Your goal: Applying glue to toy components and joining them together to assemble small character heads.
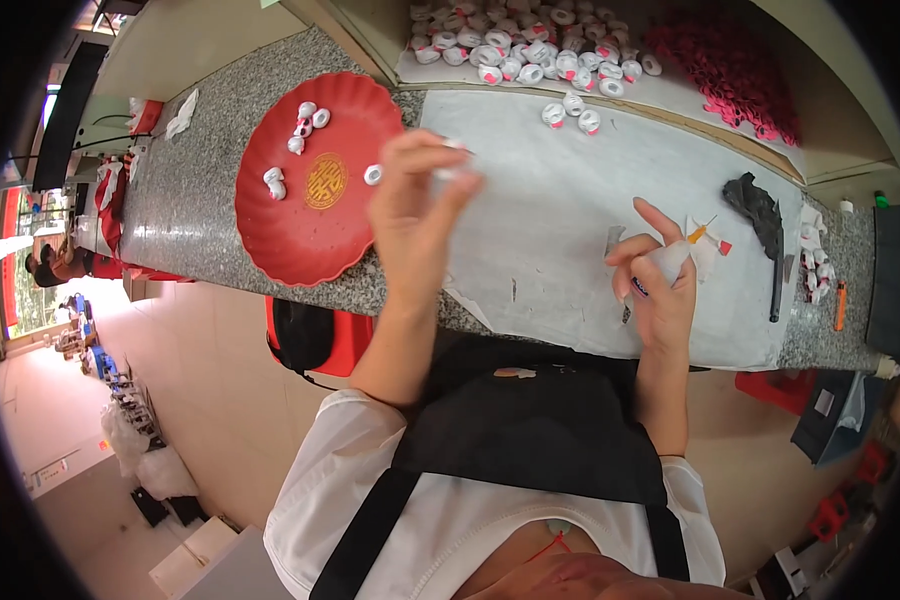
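Observation:
My left hand (415,195) is raised at the right rim of a red scalloped tray (260,225). Its thumb and fingers pinch a small white piece (450,172), partly hidden and blurred. Several small white rounded pieces lie in the tray, one white piece (373,174) just beside my left hand. Over the right part of the white paper (540,240), my right hand (660,290) is curled around a small white squeeze bottle (670,260) with an orange nozzle tip (697,234). The index finger sticks out straight.
A shelf at the back holds a heap of white pieces (530,45) with pink bits and a pile of pink parts (735,80). Three white pieces (572,104) lie on the far paper. At right are a crumpled black cloth (753,212), a black stick (776,290) and an orange tool (841,305).

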The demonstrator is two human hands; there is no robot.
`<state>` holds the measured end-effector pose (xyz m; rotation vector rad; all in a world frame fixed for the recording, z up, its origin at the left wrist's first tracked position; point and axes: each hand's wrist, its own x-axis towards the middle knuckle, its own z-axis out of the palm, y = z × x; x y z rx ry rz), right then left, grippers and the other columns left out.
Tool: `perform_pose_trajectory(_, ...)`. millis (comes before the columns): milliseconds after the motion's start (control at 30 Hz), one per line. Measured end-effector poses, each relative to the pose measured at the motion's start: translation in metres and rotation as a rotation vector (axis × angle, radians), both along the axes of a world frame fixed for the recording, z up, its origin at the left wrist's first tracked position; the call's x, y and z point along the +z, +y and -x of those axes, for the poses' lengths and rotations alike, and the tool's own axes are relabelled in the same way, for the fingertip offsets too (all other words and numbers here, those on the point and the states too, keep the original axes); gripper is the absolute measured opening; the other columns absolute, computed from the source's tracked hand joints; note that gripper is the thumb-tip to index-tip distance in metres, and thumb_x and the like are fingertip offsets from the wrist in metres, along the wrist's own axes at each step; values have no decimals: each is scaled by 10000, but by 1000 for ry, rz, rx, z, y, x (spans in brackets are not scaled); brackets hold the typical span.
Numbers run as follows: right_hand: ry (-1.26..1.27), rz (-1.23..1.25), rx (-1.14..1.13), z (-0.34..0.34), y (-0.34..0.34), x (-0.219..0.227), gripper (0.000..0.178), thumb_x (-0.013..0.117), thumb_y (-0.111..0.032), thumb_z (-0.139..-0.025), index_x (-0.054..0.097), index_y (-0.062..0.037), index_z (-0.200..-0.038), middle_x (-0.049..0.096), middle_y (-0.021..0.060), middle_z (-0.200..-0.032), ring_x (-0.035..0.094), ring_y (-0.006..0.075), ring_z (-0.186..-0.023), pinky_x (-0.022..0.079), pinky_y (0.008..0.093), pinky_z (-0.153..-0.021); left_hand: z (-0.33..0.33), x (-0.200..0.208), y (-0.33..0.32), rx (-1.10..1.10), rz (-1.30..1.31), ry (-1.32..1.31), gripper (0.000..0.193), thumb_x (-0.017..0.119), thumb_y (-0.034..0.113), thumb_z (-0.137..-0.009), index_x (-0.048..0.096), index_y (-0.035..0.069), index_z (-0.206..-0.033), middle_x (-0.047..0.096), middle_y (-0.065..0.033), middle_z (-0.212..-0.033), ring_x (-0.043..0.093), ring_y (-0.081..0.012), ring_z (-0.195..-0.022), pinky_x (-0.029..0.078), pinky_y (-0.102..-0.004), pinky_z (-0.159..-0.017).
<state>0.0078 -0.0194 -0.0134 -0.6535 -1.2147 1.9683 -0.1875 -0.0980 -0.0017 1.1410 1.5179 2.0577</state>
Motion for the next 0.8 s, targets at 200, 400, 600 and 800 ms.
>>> perform_pose_trajectory(200, -12, -60, -50, -7, 14, 0, 431, 458, -54, -696, 336, 0, -1107, 483, 110, -768, 410, 104, -463, 325, 195, -400, 24, 17, 35, 228, 229, 745, 241, 586, 75, -680, 527, 26, -908, 526, -109, -888, 497, -207, -833, 387, -288, -708)
perform_pose_trajectory(400, 169, -12, -26, -24, 0, 12, 349, 381, -73, -648, 327, -41, -991, 399, 142, -908, 425, 133, -496, 352, 198, -319, -4, 6, 90, -2, 616, 841, 155, 593, 104, -675, 515, 20, -779, 555, -124, -765, 543, -244, -711, 422, -306, -601)
perform_pose_trajectory(600, -23, 19, -31, -36, -5, 40, 335, 433, -77, -696, 336, -28, -1013, 399, 130, -964, 468, 156, -630, 426, 218, -377, -18, 26, 78, -129, 671, 620, 126, 593, 54, -676, 500, 13, -749, 551, -92, -753, 546, -166, -676, 426, -260, -595)
perform_pose_trajectory(800, 32, -138, -175, -27, 6, 38, 386, 420, -3, -735, 390, 6, -1119, 410, 100, -989, 501, 186, -758, 500, 273, -543, -34, 36, 55, -512, 230, -196, 186, 554, 6, -716, 519, 3, -899, 527, -72, -902, 557, -129, -691, 437, -237, -627)
